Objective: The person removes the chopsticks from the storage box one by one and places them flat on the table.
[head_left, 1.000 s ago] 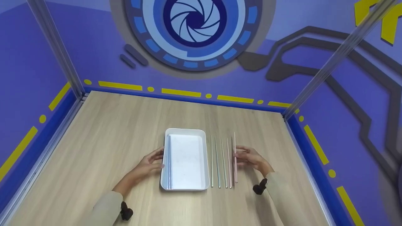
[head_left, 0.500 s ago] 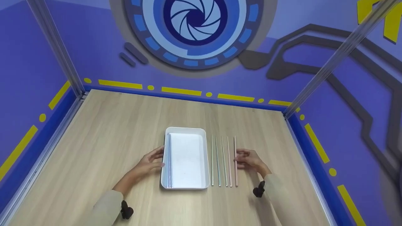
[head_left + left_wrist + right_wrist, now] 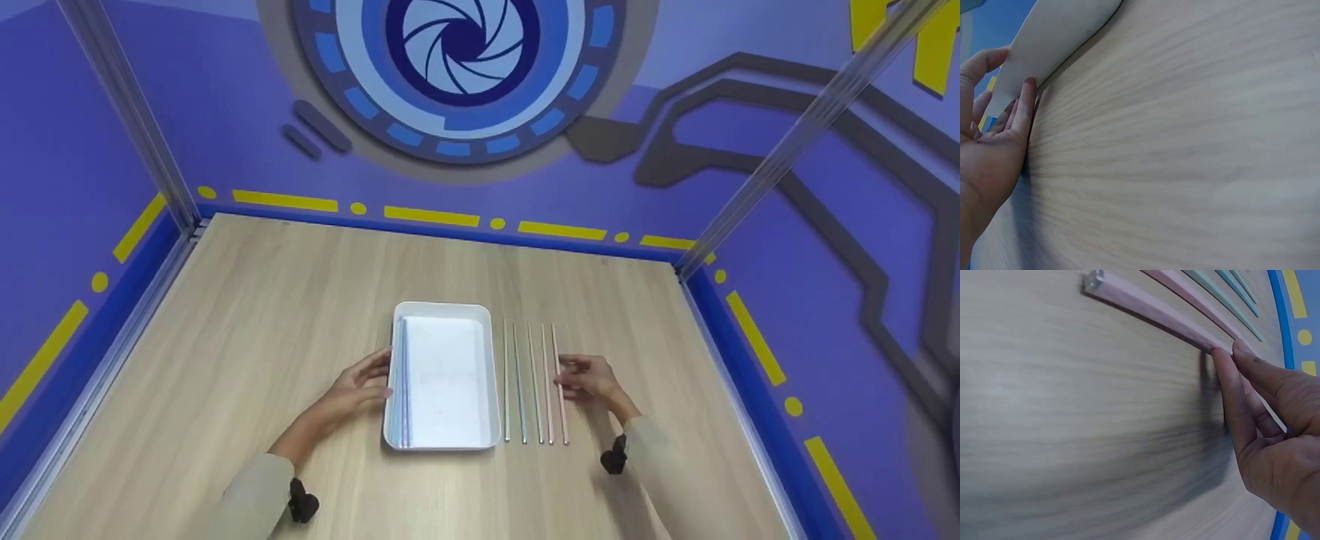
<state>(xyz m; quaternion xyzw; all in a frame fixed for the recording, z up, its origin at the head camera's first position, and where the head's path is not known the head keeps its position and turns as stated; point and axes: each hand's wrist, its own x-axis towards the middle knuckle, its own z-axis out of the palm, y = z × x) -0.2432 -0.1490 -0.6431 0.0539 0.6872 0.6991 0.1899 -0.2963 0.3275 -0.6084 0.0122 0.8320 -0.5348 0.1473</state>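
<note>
A shallow white tray (image 3: 494, 390) sits mid-table, with slim blue and lilac sticks (image 3: 403, 390) lying along its left inner side. My left hand (image 3: 351, 394) rests its fingertips against the tray's left outer wall; the left wrist view shows the fingers (image 3: 1027, 104) fairly straight on that wall. To the right of the tray, my right hand (image 3: 595, 381) pinches a pink chopstick (image 3: 1151, 312) near its middle, between thumb and finger. This chopstick lies on the table at the right end of a row of chopsticks (image 3: 524, 405), pale green, blue and pink, all pointing away from me.
Purple panels (image 3: 420, 176) with yellow marks stand behind and beside the wooden table (image 3: 300, 300). Metal posts (image 3: 142, 120) rise at the back corners. Black wrist mounts (image 3: 302, 502) sit on both sleeves.
My right hand has lowered the pink chopstick to the table and moved it slightly left, closer in line with the others. My left hand has stayed at the tray.
</note>
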